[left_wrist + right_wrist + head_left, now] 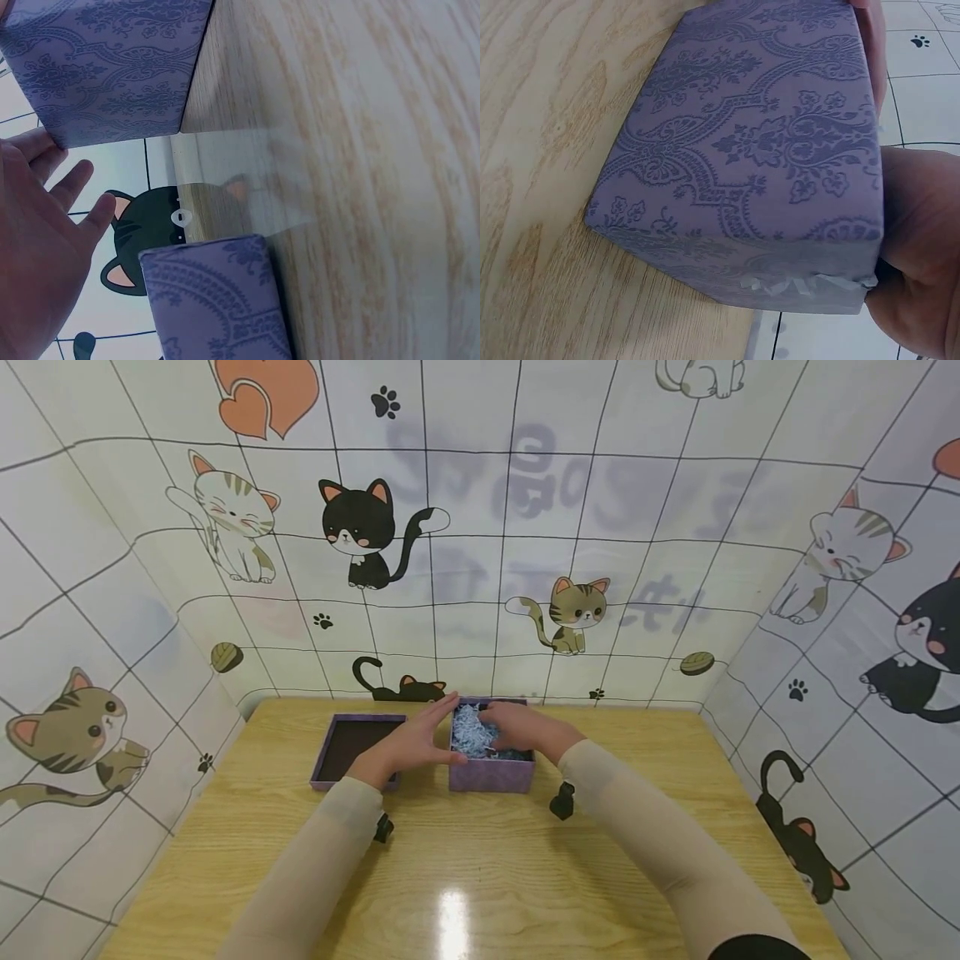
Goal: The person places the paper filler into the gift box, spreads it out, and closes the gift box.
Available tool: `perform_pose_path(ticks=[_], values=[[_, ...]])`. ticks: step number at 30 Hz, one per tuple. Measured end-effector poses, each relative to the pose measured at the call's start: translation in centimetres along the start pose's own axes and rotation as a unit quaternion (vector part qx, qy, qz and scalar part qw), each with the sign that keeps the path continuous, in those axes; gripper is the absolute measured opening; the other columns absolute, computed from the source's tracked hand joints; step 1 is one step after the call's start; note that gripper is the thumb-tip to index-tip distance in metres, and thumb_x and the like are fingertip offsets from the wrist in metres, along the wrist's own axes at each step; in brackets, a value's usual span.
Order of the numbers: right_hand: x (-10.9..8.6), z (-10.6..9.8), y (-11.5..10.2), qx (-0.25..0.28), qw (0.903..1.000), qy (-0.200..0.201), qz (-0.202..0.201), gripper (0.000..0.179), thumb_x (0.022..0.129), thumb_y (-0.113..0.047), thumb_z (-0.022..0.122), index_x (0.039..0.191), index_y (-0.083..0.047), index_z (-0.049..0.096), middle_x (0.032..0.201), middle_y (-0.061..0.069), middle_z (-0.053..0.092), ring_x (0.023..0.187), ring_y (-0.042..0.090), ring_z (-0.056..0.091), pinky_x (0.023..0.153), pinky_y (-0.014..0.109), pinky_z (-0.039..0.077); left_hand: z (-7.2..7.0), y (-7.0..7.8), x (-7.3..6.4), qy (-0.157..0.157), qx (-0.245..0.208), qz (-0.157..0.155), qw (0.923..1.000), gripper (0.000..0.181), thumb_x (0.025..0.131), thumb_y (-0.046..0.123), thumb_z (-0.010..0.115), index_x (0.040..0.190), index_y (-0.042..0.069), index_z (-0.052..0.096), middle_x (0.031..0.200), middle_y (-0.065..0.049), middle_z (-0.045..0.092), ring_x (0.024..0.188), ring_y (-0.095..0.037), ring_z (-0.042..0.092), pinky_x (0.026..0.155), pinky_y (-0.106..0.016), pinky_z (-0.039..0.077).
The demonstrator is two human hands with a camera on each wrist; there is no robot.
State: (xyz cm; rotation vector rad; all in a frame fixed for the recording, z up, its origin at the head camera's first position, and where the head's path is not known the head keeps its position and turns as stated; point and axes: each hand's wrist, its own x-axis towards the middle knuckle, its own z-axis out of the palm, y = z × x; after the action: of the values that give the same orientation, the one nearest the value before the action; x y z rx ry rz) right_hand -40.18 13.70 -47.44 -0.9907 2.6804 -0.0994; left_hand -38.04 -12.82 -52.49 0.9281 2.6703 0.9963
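A purple patterned box stands at the back middle of the table, filled with light blue shredded paper. My left hand lies along the box's left side, thumb at the front corner and fingers stretched toward the back. In the left wrist view those fingers look straight and spread beside the box. My right hand reaches over the rim into the box. Its fingertips are down in the shredded paper, and I cannot tell whether they grasp anything. The box wall hides them in the right wrist view.
Left of the box lies its purple lid, dark inside facing up, partly behind my left wrist. The wooden table meets a white cat-print backdrop just behind the box. Small black devices hang at both wrists.
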Motion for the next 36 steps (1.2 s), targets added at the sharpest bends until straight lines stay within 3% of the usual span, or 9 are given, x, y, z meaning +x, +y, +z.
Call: perform_pose_path(ticks=[7, 13, 19, 24, 28, 31, 33, 36], values=[[-1.8, -0.9, 0.1, 0.058, 0.9980, 0.020, -0.010, 0.067, 0.102, -0.028, 0.085, 0.159, -0.006, 0.059, 0.160, 0.013, 0.059, 0.147, 0.032, 0.056, 0.119, 0.050, 0.048, 0.2, 0.1, 0.0, 0.005, -0.002, 0.000, 1.0000, 0.121, 0.090, 0.070, 0.083, 0.180, 0.032, 0.011, 0.187, 0.000, 0.008, 0.170, -0.031, 0.015, 0.128, -0.070, 0.027], [-3.9, -2.2, 0.1, 0.145, 0.9884, 0.047, -0.004, 0.078, 0.101, -0.033, 0.086, 0.166, -0.009, 0.051, 0.169, 0.010, 0.051, 0.154, 0.033, 0.049, 0.124, 0.056, 0.042, 0.2, 0.2, -0.1, 0.008, -0.003, -0.002, 1.0000, 0.121, 0.090, 0.070, 0.083, 0.180, 0.032, 0.012, 0.187, 0.003, 0.007, 0.169, -0.033, 0.017, 0.128, -0.071, 0.027], [-4.8, -2.3, -0.1, 0.179, 0.9795, 0.088, -0.025, 0.079, 0.101, -0.031, 0.086, 0.166, -0.005, 0.050, 0.167, 0.013, 0.052, 0.153, 0.035, 0.050, 0.123, 0.057, 0.042, 0.2, 0.2, -0.1, 0.008, 0.001, -0.003, 1.0000, 0.121, 0.090, 0.070, 0.083, 0.180, 0.030, 0.012, 0.187, 0.001, 0.009, 0.169, -0.032, 0.017, 0.128, -0.070, 0.027], [-4.0, -1.6, -0.5, 0.181, 0.9771, 0.103, -0.045, 0.076, 0.102, -0.030, 0.085, 0.165, -0.008, 0.052, 0.168, 0.011, 0.051, 0.155, 0.033, 0.047, 0.126, 0.055, 0.040, 0.2, 0.1, -0.1, 0.006, -0.006, -0.004, 1.0000, 0.122, 0.089, 0.072, 0.082, 0.180, 0.032, 0.011, 0.187, 0.002, 0.008, 0.170, -0.031, 0.016, 0.127, -0.071, 0.028], [-2.6, -1.0, -0.9, 0.168, 0.9794, 0.092, -0.062, 0.068, 0.104, -0.031, 0.083, 0.163, -0.012, 0.056, 0.169, 0.009, 0.051, 0.158, 0.033, 0.043, 0.127, 0.054, 0.038, 0.2, 0.0, -0.1, 0.004, -0.015, -0.009, 0.9998, 0.121, 0.089, 0.073, 0.082, 0.179, 0.037, 0.010, 0.186, 0.008, 0.007, 0.170, -0.030, 0.016, 0.127, -0.070, 0.028], [-1.4, -0.6, -0.9, 0.160, 0.9807, 0.079, -0.080, 0.058, 0.106, -0.030, 0.079, 0.158, -0.012, 0.062, 0.163, 0.009, 0.057, 0.154, 0.033, 0.049, 0.124, 0.054, 0.042, 0.2, 0.0, -0.1, 0.005, -0.018, -0.003, 0.9998, 0.120, 0.090, 0.071, 0.083, 0.179, 0.036, 0.011, 0.187, 0.004, 0.008, 0.170, -0.032, 0.016, 0.126, -0.072, 0.028], [-0.6, -0.1, -0.7, 0.152, 0.9831, 0.069, -0.074, 0.053, 0.107, -0.029, 0.078, 0.155, -0.010, 0.065, 0.159, 0.009, 0.061, 0.149, 0.031, 0.055, 0.121, 0.051, 0.046, 0.2, 0.0, -0.1, 0.005, -0.019, -0.002, 0.9998, 0.120, 0.090, 0.071, 0.083, 0.180, 0.035, 0.011, 0.187, 0.003, 0.008, 0.170, -0.032, 0.016, 0.126, -0.072, 0.028], [0.5, 0.6, -0.6, 0.138, 0.9889, 0.046, -0.029, 0.052, 0.108, -0.027, 0.077, 0.154, -0.008, 0.065, 0.155, 0.010, 0.064, 0.144, 0.029, 0.060, 0.117, 0.048, 0.050, 0.2, 0.0, -0.1, 0.006, -0.019, 0.002, 0.9998, 0.120, 0.090, 0.070, 0.083, 0.180, 0.034, 0.012, 0.187, 0.004, 0.008, 0.170, -0.032, 0.015, 0.127, -0.072, 0.028]])
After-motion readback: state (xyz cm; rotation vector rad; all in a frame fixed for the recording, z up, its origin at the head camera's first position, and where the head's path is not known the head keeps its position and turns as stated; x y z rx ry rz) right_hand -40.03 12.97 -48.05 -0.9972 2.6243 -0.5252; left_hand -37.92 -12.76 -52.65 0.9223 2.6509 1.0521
